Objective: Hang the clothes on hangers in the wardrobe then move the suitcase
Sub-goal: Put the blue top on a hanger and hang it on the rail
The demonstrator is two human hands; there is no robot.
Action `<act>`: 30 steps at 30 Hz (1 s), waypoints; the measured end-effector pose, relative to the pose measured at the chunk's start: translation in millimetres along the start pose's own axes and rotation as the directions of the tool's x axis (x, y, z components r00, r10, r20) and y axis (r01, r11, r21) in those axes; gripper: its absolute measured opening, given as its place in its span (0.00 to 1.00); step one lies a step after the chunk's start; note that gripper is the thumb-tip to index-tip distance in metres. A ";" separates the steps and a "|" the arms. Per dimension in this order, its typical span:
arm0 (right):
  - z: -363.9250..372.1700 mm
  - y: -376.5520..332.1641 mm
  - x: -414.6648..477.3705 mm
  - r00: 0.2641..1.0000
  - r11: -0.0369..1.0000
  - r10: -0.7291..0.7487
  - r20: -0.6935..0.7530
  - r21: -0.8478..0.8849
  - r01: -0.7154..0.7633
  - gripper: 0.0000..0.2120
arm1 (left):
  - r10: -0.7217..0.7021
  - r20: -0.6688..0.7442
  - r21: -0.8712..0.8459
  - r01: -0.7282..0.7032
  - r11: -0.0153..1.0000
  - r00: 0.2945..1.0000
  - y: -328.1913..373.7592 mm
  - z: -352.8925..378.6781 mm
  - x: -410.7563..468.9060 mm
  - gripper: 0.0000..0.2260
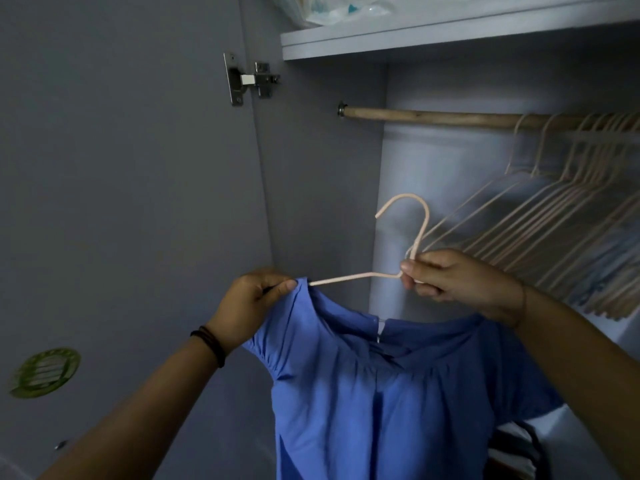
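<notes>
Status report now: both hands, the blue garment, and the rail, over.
Left hand pinches blue garment at its shoulder; right hand grips hanger neck. Hanger not yet on rail. Left rail stretch bare, empty hangers bunched right.

Two bare forearms, no sleeves; dark bands (pixel 209 342) circled the wrist just behind the left hand (pixel 247 308), a thin cord (pixel 522 304) behind the right hand (pixel 457 282).

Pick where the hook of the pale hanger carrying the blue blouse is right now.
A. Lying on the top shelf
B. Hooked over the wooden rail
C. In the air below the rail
C: the pale wire hanger's hook sits free below the wooden rail, held by the right hand.
</notes>
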State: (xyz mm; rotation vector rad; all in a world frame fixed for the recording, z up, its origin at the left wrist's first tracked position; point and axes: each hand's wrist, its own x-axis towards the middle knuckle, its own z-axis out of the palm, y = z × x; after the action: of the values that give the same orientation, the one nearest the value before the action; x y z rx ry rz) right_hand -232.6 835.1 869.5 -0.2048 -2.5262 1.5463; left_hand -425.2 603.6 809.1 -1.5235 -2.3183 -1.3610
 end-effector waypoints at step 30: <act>27.4 38.2 -105.2 0.954 0.931 0.243 -0.177 0.319 -0.177 0.12 | -0.318 0.102 -0.444 0.329 0.833 0.943 93.8 79.6 15.2 0.16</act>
State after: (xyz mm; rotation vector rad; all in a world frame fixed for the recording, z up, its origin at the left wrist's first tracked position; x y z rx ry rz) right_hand -134.9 806.9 815.3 -0.5839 -2.1285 1.8514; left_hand -330.0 681.0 827.3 -1.2637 -2.4775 -2.1108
